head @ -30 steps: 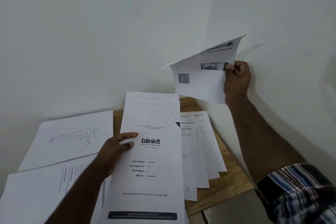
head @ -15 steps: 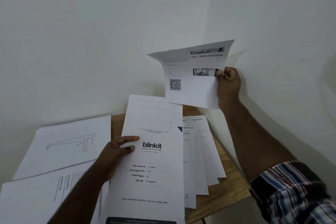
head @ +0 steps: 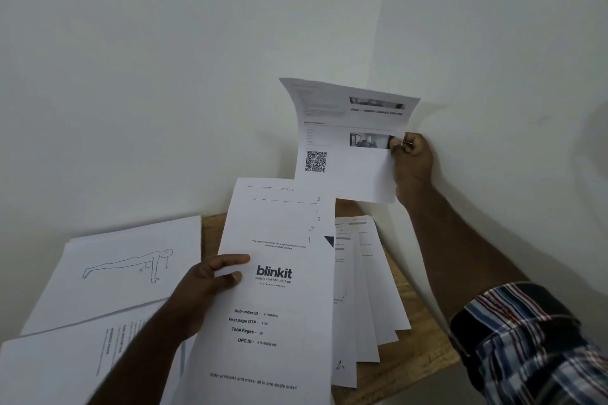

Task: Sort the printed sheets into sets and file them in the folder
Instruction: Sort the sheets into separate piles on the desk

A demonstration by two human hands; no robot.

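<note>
Up in the corner by the walls, the right hand [head: 411, 161] pinches a QR sheet [head: 345, 148] by its right edge, lifted well clear of the wooden surface [head: 418, 352]. Left hand [head: 210, 283] grips the "blinkit" stack [head: 273, 299], thumb on top; fanned sheets [head: 368, 289] overhang the front edge. The push-up drawing pile [head: 121, 270] is at left. Smaller print is too blurry, and the bottom-left pile is cut off.

The person is wearing a plaid shirt; its sleeve [head: 533, 342] is showing on the right arm only, checked in dark navy, pale blue, white and thin red stripes, and is sitting bunched above the forearm. The left arm [head: 138, 358] is showing bare, with no sleeve in view.
</note>
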